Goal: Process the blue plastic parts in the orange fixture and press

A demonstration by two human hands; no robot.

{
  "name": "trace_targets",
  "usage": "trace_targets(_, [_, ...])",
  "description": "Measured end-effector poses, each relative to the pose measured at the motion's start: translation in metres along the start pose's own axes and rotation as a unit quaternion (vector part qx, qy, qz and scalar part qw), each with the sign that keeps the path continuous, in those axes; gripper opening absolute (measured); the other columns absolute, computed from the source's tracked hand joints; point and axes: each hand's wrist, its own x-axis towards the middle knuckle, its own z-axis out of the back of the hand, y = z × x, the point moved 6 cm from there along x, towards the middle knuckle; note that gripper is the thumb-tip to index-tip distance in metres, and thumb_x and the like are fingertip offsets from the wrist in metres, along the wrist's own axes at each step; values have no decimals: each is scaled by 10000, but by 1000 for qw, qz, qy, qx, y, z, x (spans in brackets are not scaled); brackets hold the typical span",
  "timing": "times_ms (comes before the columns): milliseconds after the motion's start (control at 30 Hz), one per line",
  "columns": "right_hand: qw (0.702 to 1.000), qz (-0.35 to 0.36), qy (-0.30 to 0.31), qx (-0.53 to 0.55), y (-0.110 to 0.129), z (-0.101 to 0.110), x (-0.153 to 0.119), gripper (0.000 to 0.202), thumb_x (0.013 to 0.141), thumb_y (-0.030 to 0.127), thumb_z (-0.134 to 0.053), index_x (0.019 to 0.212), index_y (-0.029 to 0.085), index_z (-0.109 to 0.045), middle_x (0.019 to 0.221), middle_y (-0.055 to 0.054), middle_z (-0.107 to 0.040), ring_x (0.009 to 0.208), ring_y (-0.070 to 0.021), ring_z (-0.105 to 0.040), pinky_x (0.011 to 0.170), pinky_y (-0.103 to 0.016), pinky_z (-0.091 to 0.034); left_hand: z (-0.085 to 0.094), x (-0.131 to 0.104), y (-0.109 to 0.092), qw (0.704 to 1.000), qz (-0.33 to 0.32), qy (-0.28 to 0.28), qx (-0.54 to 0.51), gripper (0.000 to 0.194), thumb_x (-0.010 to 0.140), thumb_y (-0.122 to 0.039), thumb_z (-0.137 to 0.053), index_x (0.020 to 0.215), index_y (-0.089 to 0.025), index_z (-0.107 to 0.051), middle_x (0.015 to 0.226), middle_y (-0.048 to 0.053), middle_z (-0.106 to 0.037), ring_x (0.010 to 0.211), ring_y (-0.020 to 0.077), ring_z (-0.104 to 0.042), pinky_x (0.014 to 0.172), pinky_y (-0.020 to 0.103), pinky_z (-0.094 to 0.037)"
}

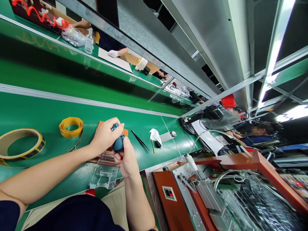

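Both hands meet over the green workbench [48, 112] and hold one small dark blue part [118, 142]. My left hand [106, 134] wraps it from above and the left. From below, my right hand [127, 158] cups it with the thumb against its side. Under the hands lies an orange pad [125, 132], mostly hidden. A clear plastic fixture [105, 173] rests on the bench edge just below them.
Two tape rolls lie left: a yellow one [71, 125] and a larger dark-edged one [20, 144]. Black tweezers [141, 141], a white wipe [154, 134] and a small cylinder [168, 136] lie right. An orange machine [178, 199] and a fan [216, 117] stand further right. Other people work nearby.
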Motion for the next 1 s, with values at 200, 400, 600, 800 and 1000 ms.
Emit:
trace_targets(200, [995,69,-8,-77,4,2,6,475,897,716,-569,955,248,-511,681,51,-397,489,-85,-283,415,-210,-185,4,-4,-9,993,-59,-45,89,264,938,-374,-497,728,-218,-528,755,-5,-610,706,165,-526,684,297,-347])
trace_targets(400, [984,98,44,-145,14,4,0,495,858,561,-692,1199,255,-505,866,1,-594,559,-122,-525,523,-272,-497,-1,4,0,997,-52,17,-52,299,960,-461,-541,804,-217,-613,774,-12,-621,734,161,-562,702,265,-417])
trace_targets(600, [958,207,-31,-198,32,20,-7,614,834,443,-733,1363,232,-503,1314,-122,-612,1063,-243,-685,875,-380,-619,-14,4,9,972,8,74,-222,375,906,-550,-650,1069,-218,-714,1058,47,-713,966,218,-647,840,285,-512])
trace_targets(800, [946,248,-61,-200,31,29,-10,598,810,352,-778,1341,227,-533,1344,-122,-611,1119,-240,-670,915,-373,-608,-25,-1,14,946,75,101,-299,471,841,-574,-733,1133,-205,-722,1126,85,-720,992,227,-654,835,293,-541])
trace_targets(1000, [889,305,-136,-314,39,42,-20,603,833,343,-780,1382,235,-553,1375,-136,-582,1152,-251,-636,898,-374,-593,-36,-11,16,917,136,118,-356,614,862,-576,-717,1340,-207,-609,1203,108,-713,1068,226,-673,943,325,-527])
